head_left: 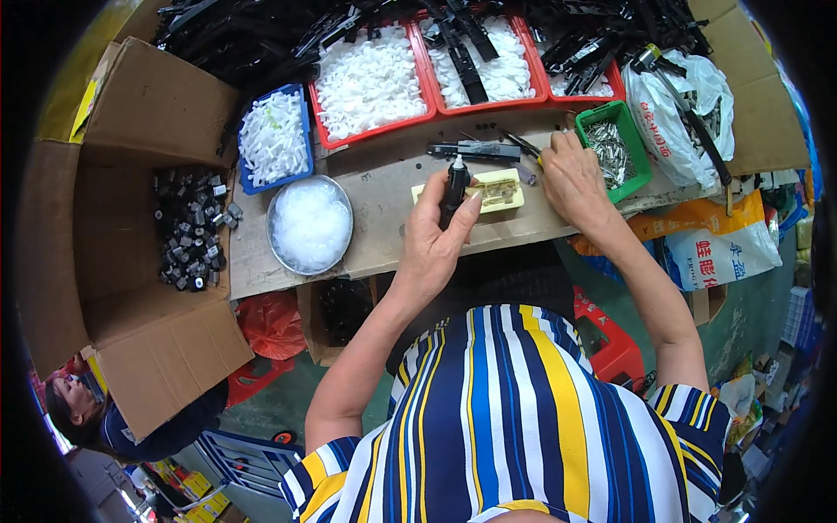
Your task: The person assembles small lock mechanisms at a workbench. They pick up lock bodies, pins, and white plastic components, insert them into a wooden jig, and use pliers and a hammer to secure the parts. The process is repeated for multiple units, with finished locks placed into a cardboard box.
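My left hand (436, 231) grips a black plastic part (454, 187) upright over a pale yellow block (488, 192) on the cardboard-covered bench (375, 227). My right hand (573, 174) rests palm down at the bench's right, fingers by a thin dark tool (521, 144) and next to a green bin of small metal pieces (615, 150). Whether that hand pinches anything is hidden. A flat black part (475, 150) lies just beyond the yellow block.
Red trays of white plastic pieces (370, 83) and black strips (475, 61) line the back. A blue bin of white parts (273, 135), a round metal bowl (309, 225), an open carton of black parts (187, 227) at left. White bags (689, 96) at right. Another person (78, 405) lower left.
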A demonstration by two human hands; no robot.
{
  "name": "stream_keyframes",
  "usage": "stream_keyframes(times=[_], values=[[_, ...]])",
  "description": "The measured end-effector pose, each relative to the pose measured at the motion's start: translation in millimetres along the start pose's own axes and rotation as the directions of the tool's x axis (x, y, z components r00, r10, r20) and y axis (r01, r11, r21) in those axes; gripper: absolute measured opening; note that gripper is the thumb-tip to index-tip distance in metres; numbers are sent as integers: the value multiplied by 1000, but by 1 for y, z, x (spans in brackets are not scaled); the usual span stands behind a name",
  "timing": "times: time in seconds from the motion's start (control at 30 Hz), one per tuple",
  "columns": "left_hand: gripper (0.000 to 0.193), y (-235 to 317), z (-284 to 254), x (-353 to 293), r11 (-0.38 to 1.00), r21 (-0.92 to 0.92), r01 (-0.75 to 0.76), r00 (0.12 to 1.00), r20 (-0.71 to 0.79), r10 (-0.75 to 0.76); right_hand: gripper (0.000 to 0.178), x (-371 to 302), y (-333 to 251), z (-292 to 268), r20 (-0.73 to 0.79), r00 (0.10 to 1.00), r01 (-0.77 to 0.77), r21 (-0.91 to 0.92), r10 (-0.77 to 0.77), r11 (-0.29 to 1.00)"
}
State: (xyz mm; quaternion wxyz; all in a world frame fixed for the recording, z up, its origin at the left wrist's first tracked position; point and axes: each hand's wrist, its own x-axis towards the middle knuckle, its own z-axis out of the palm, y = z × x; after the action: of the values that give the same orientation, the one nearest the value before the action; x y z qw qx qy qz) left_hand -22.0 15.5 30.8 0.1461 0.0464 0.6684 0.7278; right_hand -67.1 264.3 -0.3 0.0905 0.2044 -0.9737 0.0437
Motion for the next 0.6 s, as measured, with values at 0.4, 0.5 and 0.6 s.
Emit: stream_keyframes(times=[0.4,0.5,0.6], values=[[30,-2,50,23,981,118,-154,980,142,137,12,-42,-13,-31,284,884,-220,953,370,-207],[37,-5,65,23,997,-17,-73,964,256,75,8,-50,-18,-36,360,908,-210,835,216,-509],[34,-4,68,22,959,-258,116,917,400,-3,5,-41,-23,-42,303,945,-154,747,124,-647]])
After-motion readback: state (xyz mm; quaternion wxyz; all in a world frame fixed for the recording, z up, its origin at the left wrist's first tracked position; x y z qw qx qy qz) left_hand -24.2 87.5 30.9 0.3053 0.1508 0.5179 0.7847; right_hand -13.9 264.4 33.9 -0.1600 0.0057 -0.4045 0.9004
